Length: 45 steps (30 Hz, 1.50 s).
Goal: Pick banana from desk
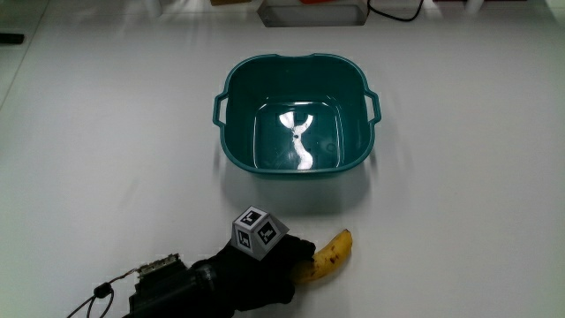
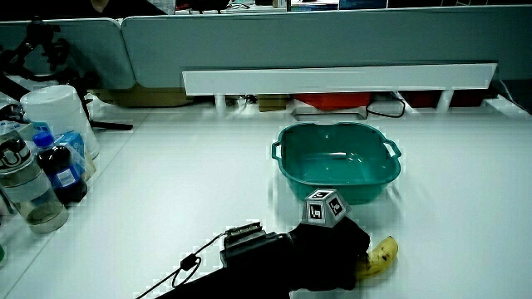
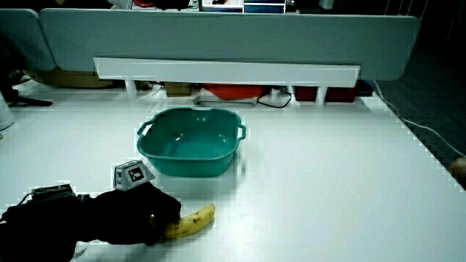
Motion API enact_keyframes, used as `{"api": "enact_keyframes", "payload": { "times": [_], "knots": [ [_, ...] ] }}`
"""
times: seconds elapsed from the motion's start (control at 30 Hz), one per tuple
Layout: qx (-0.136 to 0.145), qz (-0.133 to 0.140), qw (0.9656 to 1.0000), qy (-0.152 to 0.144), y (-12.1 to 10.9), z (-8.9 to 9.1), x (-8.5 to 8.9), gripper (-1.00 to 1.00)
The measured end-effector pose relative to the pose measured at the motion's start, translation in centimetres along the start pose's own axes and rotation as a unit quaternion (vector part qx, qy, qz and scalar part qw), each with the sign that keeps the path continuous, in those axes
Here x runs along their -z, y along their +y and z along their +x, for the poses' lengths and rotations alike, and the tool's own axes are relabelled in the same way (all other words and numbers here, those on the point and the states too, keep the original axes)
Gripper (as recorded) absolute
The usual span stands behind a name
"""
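The hand (image 1: 265, 269) lies low on the white table (image 1: 459, 177), right on one end of the banana (image 1: 328, 254). Its grip is curled over that end, but you cannot tell if it holds the banana tight. The banana lies flat on the table, nearer to the person than the green tub (image 1: 298, 115). The tub has nothing in it.

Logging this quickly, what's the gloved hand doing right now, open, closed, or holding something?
Hand: closed around one end of the banana, which lies on the table nearer the person than the teal basin.
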<state>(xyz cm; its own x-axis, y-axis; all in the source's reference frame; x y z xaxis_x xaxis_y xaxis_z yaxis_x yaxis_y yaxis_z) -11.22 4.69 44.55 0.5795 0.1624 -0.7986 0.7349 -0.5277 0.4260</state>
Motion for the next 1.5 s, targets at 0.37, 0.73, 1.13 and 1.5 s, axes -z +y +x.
{"api": "enact_keyframes", "payload": {
  "times": [0.37,0.73,1.13,1.5],
  "knots": [
    [-0.055,-0.008,0.9975,0.042,3.3,2.5,2.5,0.00],
    [-0.082,0.004,0.9957,0.043,5.2,2.2,3.6,0.19],
    [-0.085,-0.002,0.9955,0.041,5.6,1.8,4.5,0.65],
    [-0.080,-0.001,0.9957,0.045,5.8,1.5,5.0,1.00]
  ]
}}
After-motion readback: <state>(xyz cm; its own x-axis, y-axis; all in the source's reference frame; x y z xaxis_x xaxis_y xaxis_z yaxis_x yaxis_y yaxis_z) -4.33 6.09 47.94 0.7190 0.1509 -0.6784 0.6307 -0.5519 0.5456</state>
